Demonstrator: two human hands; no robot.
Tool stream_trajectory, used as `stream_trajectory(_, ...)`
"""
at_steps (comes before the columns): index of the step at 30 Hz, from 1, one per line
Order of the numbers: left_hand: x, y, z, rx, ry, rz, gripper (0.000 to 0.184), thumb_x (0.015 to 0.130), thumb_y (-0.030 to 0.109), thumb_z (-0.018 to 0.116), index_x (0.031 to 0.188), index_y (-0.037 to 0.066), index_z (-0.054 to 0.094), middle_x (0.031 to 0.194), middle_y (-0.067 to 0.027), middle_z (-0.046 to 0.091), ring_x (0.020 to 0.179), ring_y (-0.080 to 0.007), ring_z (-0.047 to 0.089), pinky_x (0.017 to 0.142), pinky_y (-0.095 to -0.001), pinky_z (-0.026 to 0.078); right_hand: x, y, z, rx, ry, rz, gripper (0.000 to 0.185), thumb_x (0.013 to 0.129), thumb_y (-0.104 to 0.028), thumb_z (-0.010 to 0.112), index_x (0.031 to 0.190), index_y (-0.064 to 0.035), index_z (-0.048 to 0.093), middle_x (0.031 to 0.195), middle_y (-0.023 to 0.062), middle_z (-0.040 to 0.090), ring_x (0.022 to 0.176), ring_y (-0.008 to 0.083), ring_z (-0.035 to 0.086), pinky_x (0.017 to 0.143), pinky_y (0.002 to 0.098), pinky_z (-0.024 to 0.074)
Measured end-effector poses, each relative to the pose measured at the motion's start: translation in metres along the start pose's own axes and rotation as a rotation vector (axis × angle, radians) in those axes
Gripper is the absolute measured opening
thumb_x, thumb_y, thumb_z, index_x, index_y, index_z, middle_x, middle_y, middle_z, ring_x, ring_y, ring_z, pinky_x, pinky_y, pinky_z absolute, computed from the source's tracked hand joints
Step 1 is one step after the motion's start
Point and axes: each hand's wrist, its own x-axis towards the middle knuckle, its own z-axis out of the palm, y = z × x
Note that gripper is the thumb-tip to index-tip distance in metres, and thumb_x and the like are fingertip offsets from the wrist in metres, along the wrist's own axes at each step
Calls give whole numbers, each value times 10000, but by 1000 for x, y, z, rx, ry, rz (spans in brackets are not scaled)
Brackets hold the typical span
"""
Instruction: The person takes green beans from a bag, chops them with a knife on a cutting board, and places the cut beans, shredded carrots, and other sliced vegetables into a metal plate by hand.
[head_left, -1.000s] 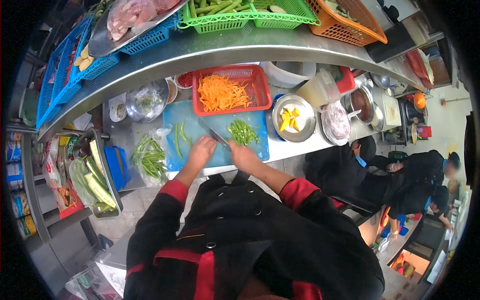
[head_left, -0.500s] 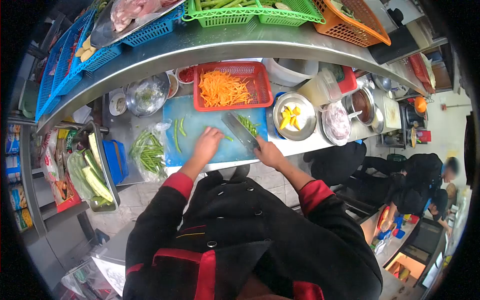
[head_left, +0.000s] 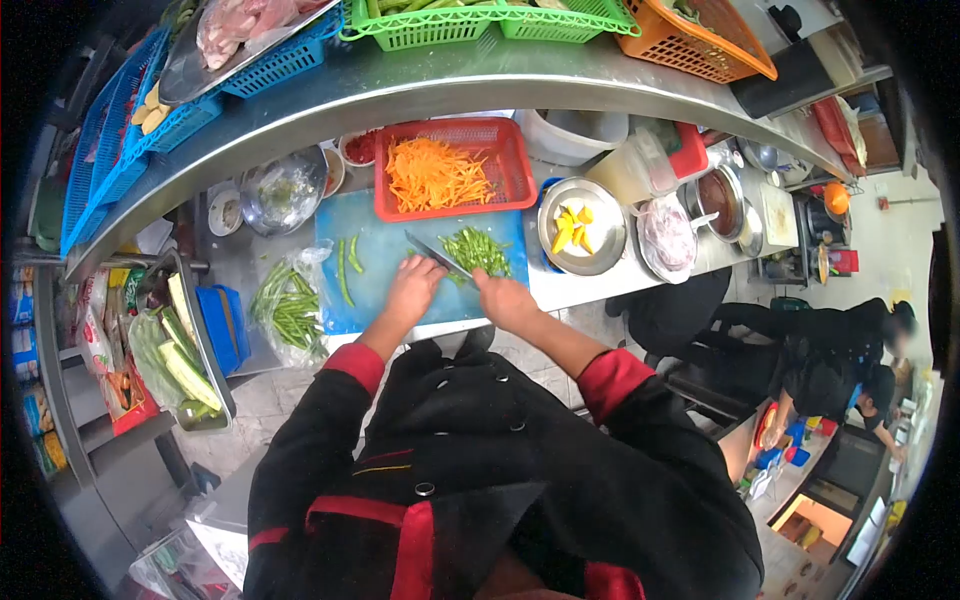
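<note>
My right hand [head_left: 506, 300] is closed around the handle of a kitchen knife [head_left: 437, 254]. Its blade points up and left over the blue cutting board [head_left: 385, 275]. Beside the blade, my left hand [head_left: 411, 287] is closed with its fingers curled down on a green bean, mostly hidden under them. Chopped green beans [head_left: 476, 250] lie in a pile right of the blade. A few whole green beans [head_left: 343, 273] rest on the board's left side. More beans fill a clear plastic bag [head_left: 291, 300] to the left.
A red basket [head_left: 522, 180] with shredded carrot stands on the board's far edge. Right of it are a metal bowl [head_left: 552, 200] with yellow pieces and several containers. A steel shelf [head_left: 450, 85] with baskets overhangs the far side. Other people [head_left: 830, 350] work at right.
The knife has swung left and now lies against my left fingertips, with my right hand shifted left too. The chopped bean pile is more exposed. The whole view has shifted slightly.
</note>
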Motion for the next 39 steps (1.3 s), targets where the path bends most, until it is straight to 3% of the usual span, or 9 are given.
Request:
stream_trajectory(3,3,3,-5,-30,40,28,177,833,101,641,990,87,722,978,-41,641,984,-272,585,872,-427,477,-10,-6,-19,-4,-61,13,287,896,-70,514,1177,-21,476,814,254,690,764,442,695,687,547,558)
stream_trajectory(6,-1,6,-3,-46,54,0,173,839,102,642,990,86,725,982,-45,649,983,-272,591,887,-429,476,-13,1,12,36,96,-6,263,894,-73,516,1149,-24,472,813,255,686,758,446,691,675,553,553)
stream_trajectory(10,-7,5,0,-46,73,12,163,839,91,644,982,79,722,982,-52,652,985,-274,593,899,-427,478,-5,-15,-11,-12,-44,47,179,924,-77,496,1097,-33,498,867,252,704,782,422,715,667,515,579)
stream_trajectory(17,-2,-2,-3,-87,137,-105,173,796,123,750,956,74,707,1016,-83,653,1000,-302,591,883,-417,490,15,-7,29,75,-6,53,350,938,-115,458,1283,-64,485,886,261,710,806,437,711,731,543,573)
stream_trajectory(20,0,-12,-15,-4,134,-147,196,778,168,774,932,70,704,1010,-97,624,1000,-311,570,862,-423,487,17,-7,19,36,-5,63,328,946,-123,450,1266,-60,484,891,257,711,819,437,712,739,542,574)
stream_trajectory(24,-5,-21,-10,-47,65,-26,131,823,157,717,935,89,713,973,-53,634,997,-295,578,865,-421,489,-1,-15,-24,25,-92,8,355,905,-101,511,1248,-18,461,866,262,699,798,458,697,693,547,560)
stream_trajectory(28,-9,-12,-8,17,52,-13,118,844,155,675,937,102,723,964,-39,644,1007,-278,584,880,-426,484,-4,-16,0,44,-3,24,374,890,-72,505,1254,-7,453,862,268,695,804,457,698,695,544,561)
stream_trajectory(30,-5,-10,-12,59,104,34,130,847,159,659,943,107,732,974,-36,652,1017,-261,587,888,-423,482,7,-27,0,53,-8,45,220,928,-72,489,1143,-28,491,881,265,702,840,444,711,713,529,576)
stream_trajectory(39,-11,-3,-10,5,77,-58,146,840,158,703,975,108,727,1009,-44,654,1033,-276,583,911,-409,485,12,-26,-2,67,-34,35,213,940,-79,468,1147,-33,489,883,254,703,814,457,703,698,548,568)
